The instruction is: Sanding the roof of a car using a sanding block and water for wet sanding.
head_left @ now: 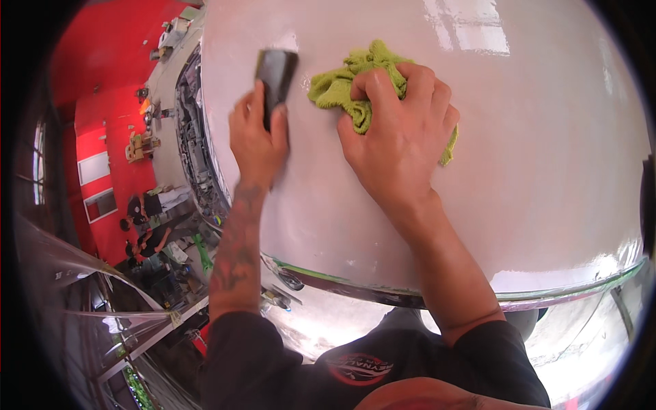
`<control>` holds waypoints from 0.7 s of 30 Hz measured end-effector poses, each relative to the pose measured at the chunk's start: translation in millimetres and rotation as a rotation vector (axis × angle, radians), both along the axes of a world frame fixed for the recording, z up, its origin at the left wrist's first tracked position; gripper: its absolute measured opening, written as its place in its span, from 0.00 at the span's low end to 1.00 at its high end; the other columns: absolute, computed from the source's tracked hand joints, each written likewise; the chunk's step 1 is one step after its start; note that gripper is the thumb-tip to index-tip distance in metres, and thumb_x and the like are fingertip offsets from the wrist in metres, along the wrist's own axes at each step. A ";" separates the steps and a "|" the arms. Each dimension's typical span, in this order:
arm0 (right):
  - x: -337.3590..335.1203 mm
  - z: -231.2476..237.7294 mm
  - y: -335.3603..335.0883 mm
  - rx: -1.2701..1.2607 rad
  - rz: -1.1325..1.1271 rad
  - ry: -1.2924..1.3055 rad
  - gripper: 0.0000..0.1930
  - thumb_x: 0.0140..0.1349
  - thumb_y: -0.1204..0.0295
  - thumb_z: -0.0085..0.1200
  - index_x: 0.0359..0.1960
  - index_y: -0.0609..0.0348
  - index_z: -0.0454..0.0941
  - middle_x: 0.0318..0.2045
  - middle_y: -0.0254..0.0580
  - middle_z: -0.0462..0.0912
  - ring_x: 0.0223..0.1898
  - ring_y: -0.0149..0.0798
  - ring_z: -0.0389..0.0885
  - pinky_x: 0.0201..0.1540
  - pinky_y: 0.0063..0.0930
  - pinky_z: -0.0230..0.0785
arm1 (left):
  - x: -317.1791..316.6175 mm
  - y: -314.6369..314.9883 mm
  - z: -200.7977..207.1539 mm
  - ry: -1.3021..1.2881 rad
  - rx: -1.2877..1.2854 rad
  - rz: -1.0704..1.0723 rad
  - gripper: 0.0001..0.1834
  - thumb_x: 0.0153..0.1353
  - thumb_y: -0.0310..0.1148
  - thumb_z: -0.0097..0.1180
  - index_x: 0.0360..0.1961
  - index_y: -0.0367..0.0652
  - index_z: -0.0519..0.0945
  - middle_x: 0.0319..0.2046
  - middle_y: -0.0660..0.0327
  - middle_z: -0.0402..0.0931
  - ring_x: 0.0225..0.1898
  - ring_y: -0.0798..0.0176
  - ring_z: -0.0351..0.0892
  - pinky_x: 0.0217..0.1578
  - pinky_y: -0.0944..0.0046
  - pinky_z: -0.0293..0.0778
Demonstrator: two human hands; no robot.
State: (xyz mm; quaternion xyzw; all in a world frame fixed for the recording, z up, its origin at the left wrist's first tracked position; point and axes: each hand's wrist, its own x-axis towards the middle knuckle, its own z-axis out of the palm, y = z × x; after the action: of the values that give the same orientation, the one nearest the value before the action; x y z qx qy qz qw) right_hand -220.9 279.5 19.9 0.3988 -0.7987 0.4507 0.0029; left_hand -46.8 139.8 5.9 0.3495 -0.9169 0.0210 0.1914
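Red wall over on the left, two people in dark tops near it, and out front spreads a pale, glossy vehicle panel with bright reflections toward its far edge! Left hand now: partly closed, thumb and fingers gripping the near end of a dark block above the panel's left part; whether it touches, I can't tell. Across to the right hand, curled over, fingers bunching a crumpled green cloth against the panel, just right of that block, the two apart.
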 end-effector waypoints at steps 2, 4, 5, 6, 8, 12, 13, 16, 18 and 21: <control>3.7 6.1 -0.5 -0.031 0.016 0.014 0.20 0.43 0.67 0.68 0.41 0.42 0.78 0.47 0.45 0.71 0.51 0.54 0.67 0.46 0.50 0.58 | -15.2 -82.7 7.3 -0.056 -0.015 0.171 0.30 0.65 0.49 0.51 0.61 0.38 0.73 0.52 0.45 0.75 0.52 0.42 0.73 0.53 0.48 0.70; 8.3 3.3 -4.4 -0.019 0.012 0.071 0.19 0.45 0.68 0.66 0.42 0.40 0.79 0.47 0.45 0.71 0.51 0.55 0.67 0.48 0.52 0.57 | -22.6 -130.6 1.3 -0.077 -0.066 0.254 0.32 0.65 0.53 0.48 0.62 0.41 0.74 0.53 0.45 0.75 0.53 0.40 0.73 0.54 0.47 0.70; 8.0 -2.3 -3.7 -0.003 0.019 0.082 0.19 0.45 0.68 0.66 0.42 0.40 0.79 0.47 0.45 0.71 0.51 0.55 0.67 0.48 0.52 0.57 | -24.0 -127.6 -6.9 -0.068 -0.048 0.259 0.32 0.65 0.53 0.48 0.62 0.41 0.74 0.53 0.45 0.75 0.53 0.40 0.73 0.54 0.47 0.70; 3.9 -5.3 -3.7 0.032 -0.016 0.215 0.19 0.46 0.67 0.66 0.43 0.40 0.80 0.46 0.44 0.71 0.50 0.54 0.68 0.48 0.51 0.59 | -29.4 -121.4 -10.0 -0.066 -0.035 0.256 0.32 0.65 0.53 0.48 0.62 0.42 0.74 0.53 0.45 0.75 0.53 0.40 0.73 0.54 0.47 0.71; 1.9 -4.5 -2.9 0.064 -0.036 0.356 0.19 0.46 0.66 0.66 0.43 0.40 0.80 0.46 0.44 0.71 0.49 0.53 0.69 0.48 0.50 0.62 | -22.8 -94.5 -17.1 -0.037 -0.035 0.237 0.30 0.65 0.51 0.50 0.62 0.44 0.74 0.52 0.47 0.75 0.51 0.41 0.73 0.52 0.48 0.71; -7.1 -5.9 -4.8 0.323 0.059 0.337 0.28 0.47 0.53 0.70 0.52 0.42 0.80 0.64 0.45 0.64 0.66 0.61 0.60 0.63 0.70 0.52 | 13.5 10.9 -20.5 0.050 -0.021 0.130 0.28 0.63 0.45 0.56 0.62 0.44 0.74 0.51 0.49 0.75 0.49 0.44 0.73 0.50 0.48 0.70; -7.4 -7.9 -5.8 0.309 0.054 0.384 0.26 0.45 0.54 0.70 0.49 0.44 0.81 0.61 0.46 0.67 0.63 0.61 0.63 0.61 0.69 0.55 | 26.9 37.0 -22.7 0.074 0.000 0.098 0.28 0.62 0.42 0.58 0.62 0.44 0.74 0.51 0.50 0.74 0.48 0.44 0.73 0.49 0.48 0.70; 13.0 19.1 -10.3 0.318 0.244 0.217 0.25 0.46 0.52 0.69 0.46 0.45 0.82 0.55 0.47 0.71 0.57 0.58 0.68 0.59 0.63 0.60 | 66.6 106.4 -23.3 0.085 0.090 0.122 0.31 0.60 0.38 0.60 0.65 0.45 0.71 0.54 0.50 0.72 0.49 0.45 0.72 0.50 0.48 0.68; 19.1 13.8 -29.3 0.434 0.448 0.297 0.24 0.49 0.50 0.66 0.46 0.46 0.82 0.52 0.47 0.72 0.54 0.56 0.70 0.57 0.59 0.64 | 74.1 141.9 -22.9 0.065 0.136 0.150 0.32 0.59 0.35 0.60 0.66 0.46 0.69 0.56 0.51 0.70 0.51 0.45 0.71 0.51 0.47 0.67; 13.6 4.1 -39.8 0.302 0.497 0.425 0.16 0.46 0.64 0.67 0.39 0.45 0.82 0.42 0.41 0.75 0.44 0.50 0.75 0.45 0.45 0.70 | 69.5 183.1 -14.9 0.074 0.261 0.130 0.32 0.59 0.34 0.60 0.66 0.45 0.69 0.58 0.50 0.69 0.52 0.45 0.70 0.52 0.47 0.66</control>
State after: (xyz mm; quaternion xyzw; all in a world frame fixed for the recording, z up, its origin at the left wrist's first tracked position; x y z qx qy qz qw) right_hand -207.3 239.8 24.0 0.6614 -0.7165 0.2215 0.0004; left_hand 22.6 322.9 -9.1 0.4306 -0.8796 -0.0991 0.1762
